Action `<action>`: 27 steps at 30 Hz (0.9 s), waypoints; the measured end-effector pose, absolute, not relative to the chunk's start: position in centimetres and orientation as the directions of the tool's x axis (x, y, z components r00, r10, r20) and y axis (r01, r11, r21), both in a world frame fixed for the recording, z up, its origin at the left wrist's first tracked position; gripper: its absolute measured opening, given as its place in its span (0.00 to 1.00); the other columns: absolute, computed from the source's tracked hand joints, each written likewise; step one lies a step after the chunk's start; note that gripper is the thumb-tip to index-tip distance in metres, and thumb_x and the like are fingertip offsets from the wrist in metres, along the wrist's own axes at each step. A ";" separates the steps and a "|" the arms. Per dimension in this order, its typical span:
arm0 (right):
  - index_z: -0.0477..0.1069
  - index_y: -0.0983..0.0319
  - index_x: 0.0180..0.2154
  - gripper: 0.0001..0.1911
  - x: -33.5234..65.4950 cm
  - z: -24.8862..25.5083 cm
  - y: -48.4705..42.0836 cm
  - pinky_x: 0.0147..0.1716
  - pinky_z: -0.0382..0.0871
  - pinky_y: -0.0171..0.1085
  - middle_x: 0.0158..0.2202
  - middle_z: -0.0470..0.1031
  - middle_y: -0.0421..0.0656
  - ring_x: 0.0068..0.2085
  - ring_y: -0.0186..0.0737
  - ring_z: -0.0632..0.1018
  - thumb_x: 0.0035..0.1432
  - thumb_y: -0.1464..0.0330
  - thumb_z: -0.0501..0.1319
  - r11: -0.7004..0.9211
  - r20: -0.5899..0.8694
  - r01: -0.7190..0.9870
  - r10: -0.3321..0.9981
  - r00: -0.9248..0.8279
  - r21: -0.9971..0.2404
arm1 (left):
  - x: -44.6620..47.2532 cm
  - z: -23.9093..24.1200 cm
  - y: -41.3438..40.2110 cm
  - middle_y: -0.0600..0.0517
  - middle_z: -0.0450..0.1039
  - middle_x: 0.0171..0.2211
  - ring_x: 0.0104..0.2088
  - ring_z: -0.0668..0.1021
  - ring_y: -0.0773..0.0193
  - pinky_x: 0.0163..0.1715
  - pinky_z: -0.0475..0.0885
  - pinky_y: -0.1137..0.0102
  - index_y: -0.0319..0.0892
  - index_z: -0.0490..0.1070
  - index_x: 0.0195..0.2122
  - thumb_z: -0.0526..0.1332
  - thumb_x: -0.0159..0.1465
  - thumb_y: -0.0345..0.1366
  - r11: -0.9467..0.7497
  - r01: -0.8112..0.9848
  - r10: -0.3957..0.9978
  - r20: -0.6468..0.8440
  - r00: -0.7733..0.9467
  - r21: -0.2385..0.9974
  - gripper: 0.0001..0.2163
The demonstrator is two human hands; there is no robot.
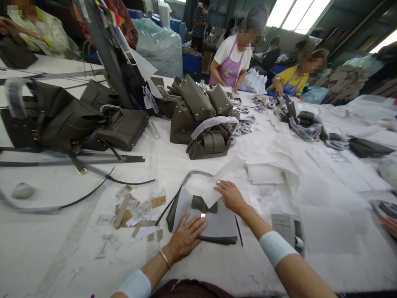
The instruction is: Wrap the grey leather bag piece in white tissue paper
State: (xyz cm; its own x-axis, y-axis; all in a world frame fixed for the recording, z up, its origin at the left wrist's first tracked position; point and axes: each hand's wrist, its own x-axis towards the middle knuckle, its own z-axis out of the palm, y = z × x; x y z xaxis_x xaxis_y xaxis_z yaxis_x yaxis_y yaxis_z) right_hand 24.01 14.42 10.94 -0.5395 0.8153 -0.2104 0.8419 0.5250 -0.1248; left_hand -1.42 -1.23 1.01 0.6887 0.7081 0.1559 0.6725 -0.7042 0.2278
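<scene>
A dark olive handbag point(218, 240) lies flat on the white table before me, its front mostly covered by a pale grey sheet point(221, 225). The bag's wrapped handle point(194, 171) arches away at the top. My left hand point(186, 236) rests flat on the sheet, fingers spread beside a small shiny metal piece point(203, 215). Over the upper right of the bag, my right hand point(231, 196) grips the edge of a white paper sheet point(214, 194), which slants across an olive flap point(198, 203). The right fingertips partly overlap the paper.
Paper and card scraps point(130, 211) lie left of the bag. Finished-looking olive bags point(198, 103) are heaped ahead, with more bags point(62, 116) and straps at left. White sheets point(335, 223) and a grey case point(285, 229) are at right. Co-workers stand across the table; another person's hand point(389, 225) shows at right.
</scene>
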 end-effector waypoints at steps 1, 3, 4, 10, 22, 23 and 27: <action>0.66 0.59 0.58 0.30 22.8 10.2 14.6 0.63 0.50 0.50 0.62 0.65 0.47 0.64 0.49 0.62 0.54 0.78 0.53 0.557 -0.246 0.821 0.785 -0.569 -0.125 | -1.4 1.0 -1.2 0.50 0.53 0.67 0.68 0.52 0.58 0.66 0.25 0.51 0.43 0.47 0.68 0.57 0.67 0.34 -0.704 0.672 0.708 0.156 0.689 0.229 0.29; 0.64 0.61 0.60 0.32 21.5 9.4 15.2 0.65 0.46 0.54 0.63 0.64 0.50 0.66 0.51 0.59 0.53 0.79 0.53 0.564 -0.305 0.821 0.770 -0.560 -0.085 | -1.4 1.0 -1.2 0.50 0.52 0.68 0.68 0.52 0.58 0.66 0.25 0.51 0.42 0.47 0.67 0.56 0.67 0.34 -0.704 0.670 0.708 0.153 0.689 0.236 0.29; 0.66 0.62 0.59 0.30 21.3 9.3 15.6 0.65 0.45 0.55 0.61 0.66 0.51 0.66 0.52 0.59 0.54 0.79 0.53 0.562 -0.331 0.825 0.768 -0.548 -0.061 | -1.4 1.0 -1.2 0.50 0.52 0.68 0.68 0.53 0.58 0.66 0.25 0.51 0.42 0.47 0.67 0.56 0.67 0.34 -0.704 0.668 0.707 0.151 0.690 0.241 0.29; 0.64 0.62 0.58 0.25 20.3 13.3 16.0 0.55 0.61 0.46 0.48 0.77 0.53 0.51 0.47 0.76 0.60 0.77 0.50 0.509 -0.407 0.858 0.771 -0.490 -0.068 | -1.4 0.9 -1.3 0.49 0.53 0.67 0.68 0.53 0.59 0.67 0.30 0.51 0.43 0.47 0.68 0.56 0.69 0.36 -0.696 0.660 0.713 0.171 0.679 0.282 0.28; 0.72 0.58 0.42 0.21 15.4 13.3 8.4 0.35 0.64 0.36 0.38 0.80 0.45 0.41 0.46 0.79 0.63 0.48 0.53 0.333 -0.530 0.918 0.750 -0.395 -0.214 | -1.1 0.8 -1.9 0.47 0.67 0.56 0.57 0.68 0.51 0.56 0.63 0.51 0.50 0.60 0.62 0.58 0.67 0.44 -0.619 0.667 0.773 0.170 0.611 0.414 0.22; 0.71 0.58 0.44 0.23 15.3 12.9 8.4 0.35 0.64 0.37 0.38 0.80 0.46 0.41 0.46 0.79 0.64 0.48 0.51 0.340 -0.502 0.924 0.777 -0.380 -0.172 | -1.1 0.9 -1.8 0.46 0.66 0.57 0.59 0.66 0.50 0.58 0.61 0.49 0.49 0.59 0.62 0.59 0.67 0.44 -0.621 0.668 0.775 0.189 0.604 0.410 0.24; 0.69 0.58 0.45 0.24 16.1 12.3 8.5 0.34 0.64 0.37 0.40 0.80 0.46 0.40 0.45 0.79 0.66 0.48 0.46 0.361 -0.424 0.925 0.825 -0.375 -0.115 | -1.7 1.7 -1.5 0.42 0.64 0.59 0.61 0.63 0.49 0.61 0.56 0.46 0.43 0.55 0.64 0.59 0.66 0.42 -0.652 0.639 0.753 0.250 0.608 0.408 0.27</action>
State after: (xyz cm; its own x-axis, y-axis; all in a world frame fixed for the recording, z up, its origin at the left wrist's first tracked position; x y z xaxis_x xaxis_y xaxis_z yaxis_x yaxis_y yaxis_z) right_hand 16.07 8.46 12.31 -0.3746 0.8247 -0.4237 0.9254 0.3611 -0.1153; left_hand -1.67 -1.49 1.65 0.6085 0.7532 0.2500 0.6391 -0.6518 0.4083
